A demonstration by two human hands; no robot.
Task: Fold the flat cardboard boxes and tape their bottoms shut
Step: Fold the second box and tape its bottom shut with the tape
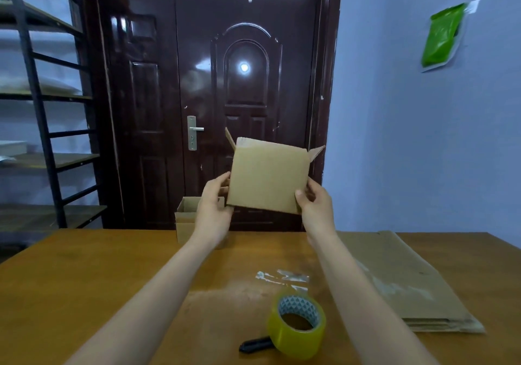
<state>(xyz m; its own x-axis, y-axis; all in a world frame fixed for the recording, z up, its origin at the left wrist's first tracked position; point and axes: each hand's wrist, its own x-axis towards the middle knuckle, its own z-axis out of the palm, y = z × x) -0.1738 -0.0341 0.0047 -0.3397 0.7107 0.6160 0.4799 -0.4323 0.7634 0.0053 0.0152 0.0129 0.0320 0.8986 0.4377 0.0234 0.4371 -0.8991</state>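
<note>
I hold a folded cardboard box [267, 174] up in the air over the far side of the table, its plain side toward me and its far flaps splayed open. My left hand [214, 209] grips its lower left corner. My right hand [315, 206] grips its lower right corner, thumb on the near face. A stack of flat cardboard boxes [394, 280] lies on the table at the right. Near the front edge stands a yellowish roll of tape [297, 326].
Another folded box [186, 218] stands at the table's far edge, partly behind my left hand. A black cutter [255, 345] lies beside the tape roll. Scraps of clear tape [282, 277] stick to the wooden table [112, 274]. A dark door and a metal shelf stand beyond.
</note>
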